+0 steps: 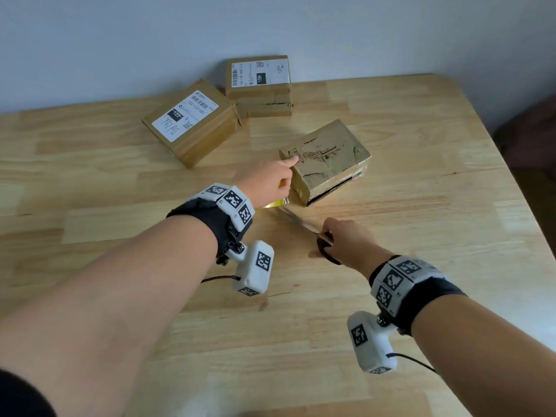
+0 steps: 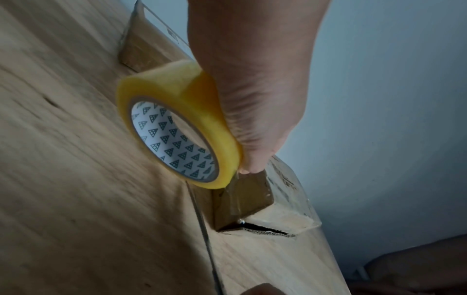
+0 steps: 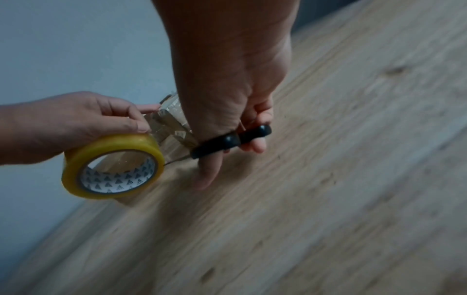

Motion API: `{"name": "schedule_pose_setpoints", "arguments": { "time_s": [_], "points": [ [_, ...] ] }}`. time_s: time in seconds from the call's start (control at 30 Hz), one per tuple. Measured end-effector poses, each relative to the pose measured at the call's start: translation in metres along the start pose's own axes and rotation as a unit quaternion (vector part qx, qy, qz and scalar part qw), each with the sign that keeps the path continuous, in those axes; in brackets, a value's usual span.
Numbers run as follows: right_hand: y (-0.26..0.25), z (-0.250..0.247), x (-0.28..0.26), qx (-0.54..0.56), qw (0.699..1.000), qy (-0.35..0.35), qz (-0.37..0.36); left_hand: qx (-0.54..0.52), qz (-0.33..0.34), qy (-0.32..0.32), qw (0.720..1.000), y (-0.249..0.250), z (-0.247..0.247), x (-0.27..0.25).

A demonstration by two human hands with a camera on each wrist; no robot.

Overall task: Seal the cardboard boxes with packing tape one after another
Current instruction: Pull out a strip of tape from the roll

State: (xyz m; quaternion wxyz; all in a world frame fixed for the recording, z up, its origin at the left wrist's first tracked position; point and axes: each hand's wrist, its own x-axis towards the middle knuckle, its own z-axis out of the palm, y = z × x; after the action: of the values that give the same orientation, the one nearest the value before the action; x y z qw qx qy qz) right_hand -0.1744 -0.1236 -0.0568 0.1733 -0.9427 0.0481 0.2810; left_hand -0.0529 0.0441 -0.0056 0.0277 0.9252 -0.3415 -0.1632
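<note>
The left hand [image 1: 270, 179] curls round the yellowish tape roll [image 2: 177, 123], its fingers [image 3: 141, 108] reaching to the near-left corner of the middle box [image 1: 326, 159], which sits toward the far edge of the desk [image 1: 421, 236], right of centre. A short strip of tape [image 2: 233, 196] runs from the roll down the box's side. The right hand [image 1: 346, 239] has its fingers through the black handles of the scissors [image 3: 227, 141], blades pointing at that strip; whether the blades stand apart I cannot tell.

The tape looks thin, limp and sticky, likely to fold on itself if slack, so it is best kept taut and the roll gripped by its outer rim. The box seems light and stiff, glossy where already wrapped, with a dark gap along its lower seam. Two labelled boxes [image 1: 192, 121] [image 1: 258, 85] rest near the far edge.
</note>
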Motion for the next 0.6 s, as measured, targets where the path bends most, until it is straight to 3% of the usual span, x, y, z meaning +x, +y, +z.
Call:
{"name": "schedule_pose_setpoints", "arguments": {
  "time_s": [0.3,0.4,0.47,0.57,0.6],
  "points": [
    [-0.003,0.004,0.005,-0.079,0.996,0.037,0.008,-0.053,-0.024,0.037,0.998,-0.002,0.006,-0.006],
    [-0.012,-0.006,0.005,-0.182,0.983,0.035,0.002,-0.076,-0.055,0.045,0.995,-0.005,0.006,-0.007],
    [-0.02,-0.019,0.005,-0.181,0.977,0.112,-0.03,-0.096,-0.076,0.051,0.991,-0.008,0.005,-0.01],
    [-0.035,-0.041,0.015,-0.107,0.948,0.29,-0.079,-0.125,-0.097,0.07,0.985,-0.016,0.004,-0.014],
    [-0.039,-0.046,0.023,-0.097,0.945,0.304,-0.075,-0.136,-0.104,0.078,0.982,-0.019,0.004,-0.016]
  ]
}}
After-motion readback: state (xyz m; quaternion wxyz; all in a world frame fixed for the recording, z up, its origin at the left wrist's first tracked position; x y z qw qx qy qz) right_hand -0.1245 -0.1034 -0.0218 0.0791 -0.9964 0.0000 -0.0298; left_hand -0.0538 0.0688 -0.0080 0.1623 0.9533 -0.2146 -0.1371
